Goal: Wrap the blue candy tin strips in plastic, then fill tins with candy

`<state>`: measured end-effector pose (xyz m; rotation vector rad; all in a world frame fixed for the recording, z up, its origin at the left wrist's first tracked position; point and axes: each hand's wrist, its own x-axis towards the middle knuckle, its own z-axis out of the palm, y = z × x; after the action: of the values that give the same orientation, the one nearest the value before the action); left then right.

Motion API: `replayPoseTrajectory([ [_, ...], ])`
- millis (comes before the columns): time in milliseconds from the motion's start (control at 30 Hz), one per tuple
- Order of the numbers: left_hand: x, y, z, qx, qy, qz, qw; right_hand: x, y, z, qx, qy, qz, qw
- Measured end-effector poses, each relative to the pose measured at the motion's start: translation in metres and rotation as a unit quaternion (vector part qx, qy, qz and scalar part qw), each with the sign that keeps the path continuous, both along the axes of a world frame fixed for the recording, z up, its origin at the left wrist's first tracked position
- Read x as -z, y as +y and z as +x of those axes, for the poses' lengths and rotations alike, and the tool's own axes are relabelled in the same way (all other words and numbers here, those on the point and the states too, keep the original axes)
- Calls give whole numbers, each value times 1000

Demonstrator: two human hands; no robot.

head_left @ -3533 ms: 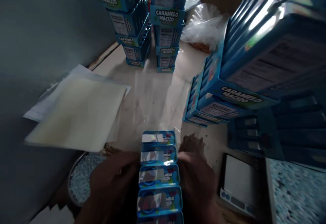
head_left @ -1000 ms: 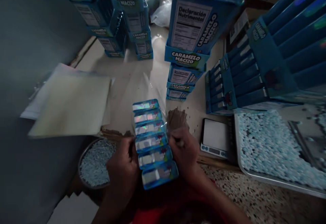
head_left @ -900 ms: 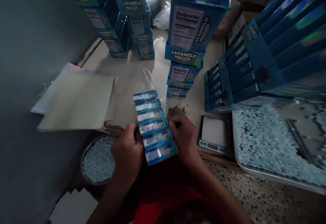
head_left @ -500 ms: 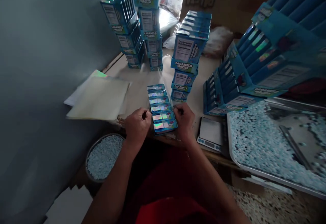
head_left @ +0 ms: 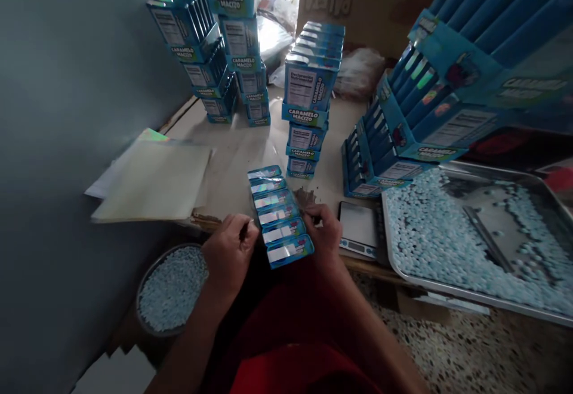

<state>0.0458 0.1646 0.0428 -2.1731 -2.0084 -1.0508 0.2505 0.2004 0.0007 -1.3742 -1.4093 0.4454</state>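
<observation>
A pack of several slim blue candy boxes (head_left: pixel 278 215), set in a row, lies at the front of the table with its near end past the edge. Glossy highlights on it look like clear film. On its left, my left hand (head_left: pixel 230 254) is closed in a pinch a little apart from the boxes; a small pale glint shows at the fingertips, too small to name. My right hand (head_left: pixel 323 236) is closed against the pack's right side, its fingertips partly hidden.
Stacked blue candy displays (head_left: pixel 307 86) stand behind the pack, with taller stacks (head_left: pixel 403 113) at right. A digital scale (head_left: pixel 358 227) sits beside a metal tray (head_left: pixel 396 268) of pale blue candies. Paper sheets (head_left: pixel 154 179) lie at left, above a bowl (head_left: pixel 143 316) of candies.
The pack and both hands have come nearer to me, and the pack now reaches over the table edge, slightly turned. My left hand has moved a little away from it. The camera view has shifted.
</observation>
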Motion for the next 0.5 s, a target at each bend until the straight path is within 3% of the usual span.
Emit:
replayPoseTrajectory([
  [100, 9, -15, -7, 12, -79, 3, 997, -3, -22, 15, -29, 66, -40, 997],
  [167, 19, -26, -17, 55, -212, -20, 976, -4, -34, 36, -135, 125, -84, 979],
  [233, 31, -36, -24, 115, -337, -89, 930, -4, -41, 57, -277, 150, -140, 939],
  [300, 42, -42, -24, 153, -365, -180, 901, -4, -41, 70, -365, 108, -191, 905],
  [400, 52, -41, -8, 107, -305, -251, 913, -5, -33, 64, -373, 9, -223, 900],
  [500, 53, -34, 9, 55, -301, -247, 919, -3, -24, 46, -365, -9, -212, 907],
])
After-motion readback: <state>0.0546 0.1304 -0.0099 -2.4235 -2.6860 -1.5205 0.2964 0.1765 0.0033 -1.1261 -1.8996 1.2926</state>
